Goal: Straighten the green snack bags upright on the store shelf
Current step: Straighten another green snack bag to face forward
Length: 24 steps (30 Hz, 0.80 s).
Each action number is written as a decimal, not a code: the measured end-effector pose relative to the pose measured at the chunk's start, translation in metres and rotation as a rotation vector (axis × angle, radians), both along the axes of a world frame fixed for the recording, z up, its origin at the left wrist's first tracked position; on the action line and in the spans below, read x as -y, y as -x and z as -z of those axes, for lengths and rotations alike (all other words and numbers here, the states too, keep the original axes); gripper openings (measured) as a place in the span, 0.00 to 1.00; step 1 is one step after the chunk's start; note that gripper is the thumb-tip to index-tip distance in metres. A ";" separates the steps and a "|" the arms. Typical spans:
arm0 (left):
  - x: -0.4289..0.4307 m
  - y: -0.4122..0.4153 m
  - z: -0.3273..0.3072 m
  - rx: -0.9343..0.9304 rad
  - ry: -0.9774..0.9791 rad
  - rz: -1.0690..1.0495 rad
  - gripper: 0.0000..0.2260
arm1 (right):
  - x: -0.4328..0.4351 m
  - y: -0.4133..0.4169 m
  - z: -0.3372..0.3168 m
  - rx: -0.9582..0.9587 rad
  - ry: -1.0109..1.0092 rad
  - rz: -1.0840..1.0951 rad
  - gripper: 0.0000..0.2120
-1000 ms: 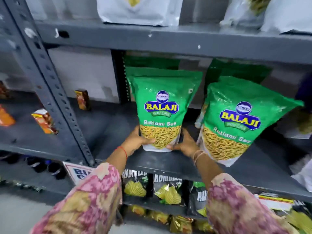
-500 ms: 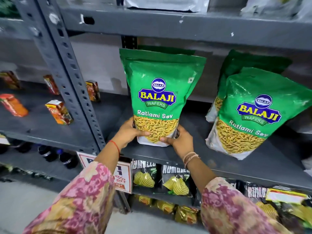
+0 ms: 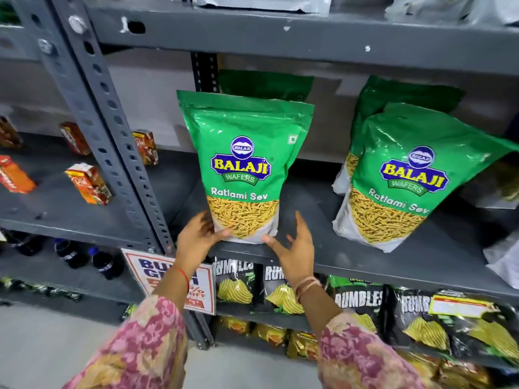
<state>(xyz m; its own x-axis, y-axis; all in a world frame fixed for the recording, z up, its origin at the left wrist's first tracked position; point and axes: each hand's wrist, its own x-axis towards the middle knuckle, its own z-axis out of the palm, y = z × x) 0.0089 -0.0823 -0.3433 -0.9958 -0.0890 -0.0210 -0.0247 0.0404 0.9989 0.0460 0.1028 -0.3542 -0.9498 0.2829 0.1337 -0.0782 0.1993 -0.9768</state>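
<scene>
Green snack bag [image 3: 244,167], long axis upright near the shelf [image 3: 393,265] front edge, directly ahead between both hands: left hand [image 3: 196,238] touching its lower corner, right hand [image 3: 292,248] spread, seemingly just clear; right-side bag [image 3: 412,178] leaning.

Front green snack bag [image 3: 247,164] stands upright near the shelf's [image 3: 365,262] front edge, left of centre. Left hand [image 3: 196,242] touches its lower left corner; right hand [image 3: 295,248], fingers [image 3: 299,224] spread, sits at the lower right, thumb at the base. Second green bag [image 3: 415,175] leans right, toward the shelf's right end. Black chip packets [image 3: 359,299] hang below.
</scene>
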 end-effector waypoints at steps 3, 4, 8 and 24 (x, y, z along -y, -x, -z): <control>-0.021 -0.051 0.016 -0.290 0.306 -0.392 0.12 | -0.033 -0.035 0.018 -0.105 -0.091 0.251 0.34; -0.037 -0.066 0.018 -0.343 0.394 -0.301 0.13 | -0.049 -0.042 0.021 -0.128 -0.118 0.358 0.33; -0.127 -0.064 0.013 -0.390 0.554 0.274 0.16 | -0.122 -0.044 0.014 -0.164 -0.077 0.669 0.38; -0.249 0.011 0.005 -0.067 0.398 0.428 0.28 | -0.254 -0.022 0.003 0.132 -0.138 0.068 0.28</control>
<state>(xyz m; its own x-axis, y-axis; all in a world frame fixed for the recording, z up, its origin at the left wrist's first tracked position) -0.0022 0.1670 -0.3485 -0.9429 0.3331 -0.0042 0.1392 0.4054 0.9035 0.0677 0.3572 -0.3571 -0.9411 0.3343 0.0513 0.0668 0.3322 -0.9408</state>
